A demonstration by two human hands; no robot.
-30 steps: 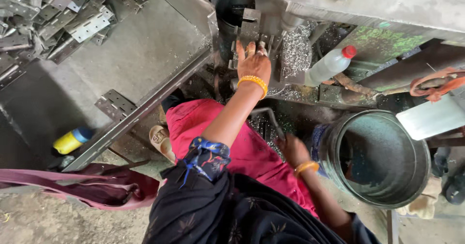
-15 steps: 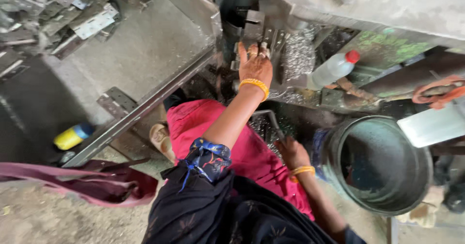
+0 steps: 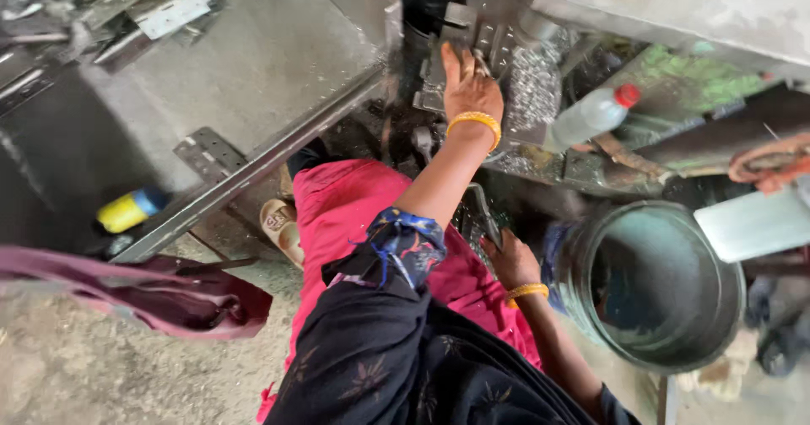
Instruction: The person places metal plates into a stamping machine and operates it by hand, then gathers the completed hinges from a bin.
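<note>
My left hand [image 3: 469, 87], with a yellow bangle on the wrist, reaches forward into the die area of a grey metal press [image 3: 472, 32]. Its fingertips pinch a small shiny metal piece [image 3: 482, 60] against the die block. My right hand [image 3: 511, 260], also with a yellow bangle, rests low by my pink-clad lap, beside a dark lever [image 3: 483, 214]. Its fingers curl over dark small parts, and what they hold is hidden.
A round metal bucket [image 3: 726, 307] stands at the right. A plastic bottle with a red cap [image 3: 591, 117] lies on the machine bed. A grey metal table [image 3: 253, 70] with hinge plates [image 3: 169, 7] is on the left, a yellow can [image 3: 126, 211] below it.
My left hand has pushed slightly further into the die. My right hand stays by my lap.
</note>
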